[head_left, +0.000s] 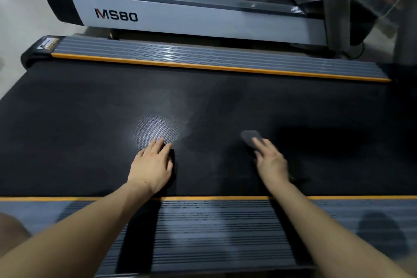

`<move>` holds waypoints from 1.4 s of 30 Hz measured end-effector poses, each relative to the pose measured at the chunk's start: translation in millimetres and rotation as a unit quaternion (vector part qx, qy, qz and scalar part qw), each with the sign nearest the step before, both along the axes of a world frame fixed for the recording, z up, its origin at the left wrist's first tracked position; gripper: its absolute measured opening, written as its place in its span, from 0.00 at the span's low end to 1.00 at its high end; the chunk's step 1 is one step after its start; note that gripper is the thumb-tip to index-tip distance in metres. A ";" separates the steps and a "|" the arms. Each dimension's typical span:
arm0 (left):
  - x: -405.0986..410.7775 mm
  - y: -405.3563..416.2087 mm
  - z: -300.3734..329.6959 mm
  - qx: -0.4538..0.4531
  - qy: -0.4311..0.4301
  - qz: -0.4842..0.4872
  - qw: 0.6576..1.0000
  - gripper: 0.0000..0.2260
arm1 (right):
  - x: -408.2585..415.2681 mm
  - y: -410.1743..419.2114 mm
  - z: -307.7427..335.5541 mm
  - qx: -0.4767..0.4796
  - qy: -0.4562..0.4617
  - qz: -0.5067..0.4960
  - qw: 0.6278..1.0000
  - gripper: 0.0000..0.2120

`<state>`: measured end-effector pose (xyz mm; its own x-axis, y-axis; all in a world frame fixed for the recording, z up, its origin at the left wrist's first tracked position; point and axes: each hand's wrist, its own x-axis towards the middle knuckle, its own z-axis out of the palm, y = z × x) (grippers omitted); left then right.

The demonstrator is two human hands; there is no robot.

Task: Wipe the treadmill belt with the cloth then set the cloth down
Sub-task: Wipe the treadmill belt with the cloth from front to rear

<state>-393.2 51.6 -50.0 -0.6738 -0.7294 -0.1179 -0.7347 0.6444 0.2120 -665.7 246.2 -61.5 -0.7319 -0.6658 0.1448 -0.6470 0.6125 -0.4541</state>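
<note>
Right hand (272,160) flat on cloth (250,137), mid-belt (90,119)

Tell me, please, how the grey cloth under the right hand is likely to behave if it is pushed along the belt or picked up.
The cloth looks thin and lies flat on the belt, so it is probably light and floppy when lifted. Under the right hand, whose straight fingers press it, it would likely slide along. The belt looks textured, so the cloth may drag or bunch.

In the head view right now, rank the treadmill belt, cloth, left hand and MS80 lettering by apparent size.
1. treadmill belt
2. left hand
3. MS80 lettering, though it is farther from the camera, so unsure against the hand
4. cloth, partly under the right hand
</note>
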 end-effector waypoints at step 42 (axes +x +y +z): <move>23.5 20.5 -20.0 -0.039 0.114 0.013 0.993 0.16 | 111.6 -23.6 11.8 0.031 -0.097 0.215 0.971 0.18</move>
